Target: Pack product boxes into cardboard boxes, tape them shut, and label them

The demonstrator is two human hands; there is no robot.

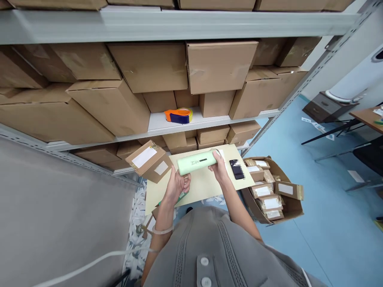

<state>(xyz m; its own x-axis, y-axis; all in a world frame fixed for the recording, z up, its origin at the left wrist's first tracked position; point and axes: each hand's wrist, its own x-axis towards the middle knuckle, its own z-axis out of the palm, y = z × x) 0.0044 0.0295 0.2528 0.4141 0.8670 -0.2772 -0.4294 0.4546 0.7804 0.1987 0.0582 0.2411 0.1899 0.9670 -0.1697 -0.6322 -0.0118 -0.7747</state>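
Observation:
A mint-green cylindrical bottle (196, 162) with dark lettering lies nearly level between my hands, above a pale yellow board (206, 187). My right hand (220, 169) grips its right end, where a thin loop shows. My left hand (176, 186) is at the left end, thumb beside the base and fingers curled beneath it. Partly covered by that hand is a green item (182, 196) I cannot make out. Left of the bottle, a small cardboard box (151, 161) with white labels sits tilted on the board. A dark phone (237, 169), partly pixelated, lies to the right.
Metal shelving (179, 28) full of cardboard boxes stands ahead. An orange and blue tape dispenser (178, 115) rests on one shelf. At right, a large carton (291, 207) holds several labelled parcels. White paper scraps (136, 231) cover the floor at left, beside a grey wall (66, 211).

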